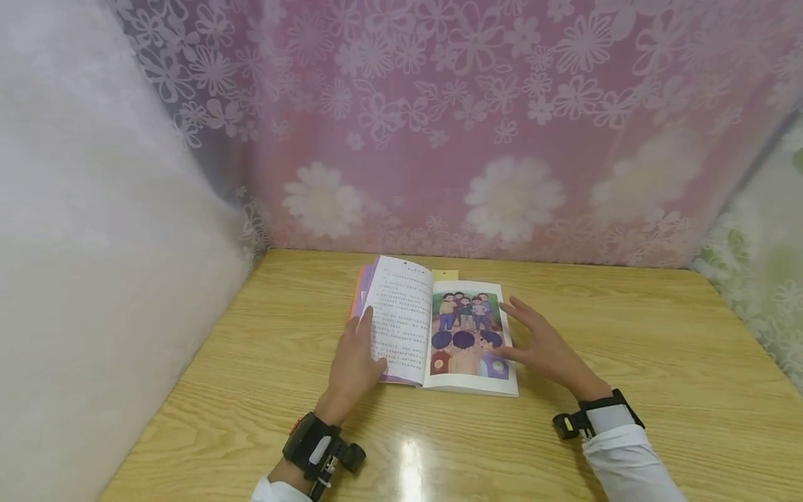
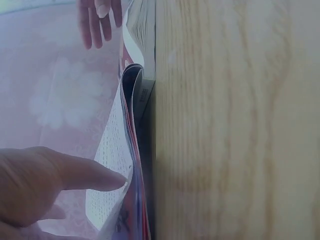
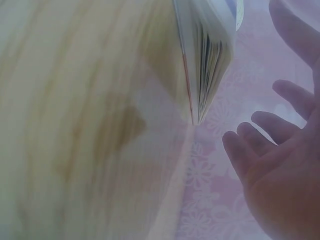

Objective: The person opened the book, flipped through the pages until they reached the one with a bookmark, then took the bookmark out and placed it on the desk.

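Observation:
An open book lies with a page of print on its left and a coloured picture of several people on its right. My left hand holds the left side, fingers along the outer edge and thumb on the printed page. In the left wrist view, the thumb meets the lower edge of the lifted page, which curves up from the spine. My right hand is spread beside the picture page, its fingertips overlapping the right edge. The right wrist view shows that hand with fingers apart, beside the page block.
The book rests on a wood-grain table. A yellow tab sticks out behind its top edge. A pink flowered cloth hangs at the table's back, with pale cloth along the left side.

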### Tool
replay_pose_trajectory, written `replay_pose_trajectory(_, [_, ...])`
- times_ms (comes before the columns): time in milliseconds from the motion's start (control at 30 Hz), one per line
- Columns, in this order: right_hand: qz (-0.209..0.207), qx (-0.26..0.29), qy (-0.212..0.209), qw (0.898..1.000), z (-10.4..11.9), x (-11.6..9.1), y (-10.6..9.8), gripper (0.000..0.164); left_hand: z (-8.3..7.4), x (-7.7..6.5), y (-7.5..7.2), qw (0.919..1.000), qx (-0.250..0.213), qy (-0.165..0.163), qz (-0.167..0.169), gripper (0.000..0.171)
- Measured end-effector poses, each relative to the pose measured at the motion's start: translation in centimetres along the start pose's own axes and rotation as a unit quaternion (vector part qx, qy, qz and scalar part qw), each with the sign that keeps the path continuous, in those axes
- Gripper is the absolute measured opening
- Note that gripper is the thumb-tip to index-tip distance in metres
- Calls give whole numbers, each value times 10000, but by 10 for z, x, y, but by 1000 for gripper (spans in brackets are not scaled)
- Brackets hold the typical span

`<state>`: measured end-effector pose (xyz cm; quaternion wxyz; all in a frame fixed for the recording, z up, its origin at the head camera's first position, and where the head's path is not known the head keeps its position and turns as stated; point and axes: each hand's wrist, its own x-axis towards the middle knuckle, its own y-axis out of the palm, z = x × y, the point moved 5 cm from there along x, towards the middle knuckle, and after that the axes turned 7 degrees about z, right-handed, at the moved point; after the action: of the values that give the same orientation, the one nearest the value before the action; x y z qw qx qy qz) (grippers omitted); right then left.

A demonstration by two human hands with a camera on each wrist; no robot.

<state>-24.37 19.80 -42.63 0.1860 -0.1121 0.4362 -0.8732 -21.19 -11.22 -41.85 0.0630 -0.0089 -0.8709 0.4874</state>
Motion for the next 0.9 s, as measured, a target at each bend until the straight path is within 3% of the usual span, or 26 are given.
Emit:
replay_pose_trajectory(100, [98, -31, -32, 9999, -2, -1, 0, 90, 2, 0, 5, 9996, 143, -49, 223, 83])
replay_pose_trajectory(300, [408, -65, -203, 9989, -7, -1, 3, 96, 8, 2, 10, 9992, 288, -65, 278, 82])
replay_pose_trajectory(433, [681, -82, -312, 9972, -10, -2, 7, 104, 7, 3, 10, 9987, 329, 233, 312, 78])
replay_pose_trajectory(600, [932, -290, -410, 9944, -9, 0, 9, 110, 5, 3, 13, 9957, 238, 623, 636, 72])
replay_pose_trajectory(900, [1095, -705, -501, 9902, -11, 5, 14, 107, 3, 0, 15, 9895, 338, 866, 1110, 62])
